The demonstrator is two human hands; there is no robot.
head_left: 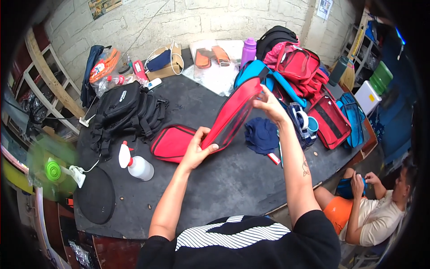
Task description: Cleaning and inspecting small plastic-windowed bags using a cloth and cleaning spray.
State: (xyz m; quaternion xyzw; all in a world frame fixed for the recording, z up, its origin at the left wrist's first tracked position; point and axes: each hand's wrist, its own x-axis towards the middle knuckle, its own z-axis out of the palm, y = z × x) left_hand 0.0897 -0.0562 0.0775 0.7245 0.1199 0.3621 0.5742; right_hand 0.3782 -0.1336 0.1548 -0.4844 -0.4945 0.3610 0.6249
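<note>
Head view: red pouch [233,114] held tilted above dark table [233,184], mid-scene; left hand [197,150] pinching near lower end, right hand [270,104] gripping far upper end; step judged inspection in progress; next likely calls for turning pouch, grip kept firm.

On the counter [224,179] a flat pouch [172,142] lies near the middle, with a spray bottle [136,165] just to its left and a backpack [127,112] behind that. A folded cloth [262,134] lies right of the pouch. Above the pouch, a flat bag [233,114] is held between the left hand [197,150] and the right hand [271,105]. A heap of bags [298,67] sits at the far right, a water bottle [248,51] just left of it. A seated person [380,210] is beyond the counter's right edge.
</note>
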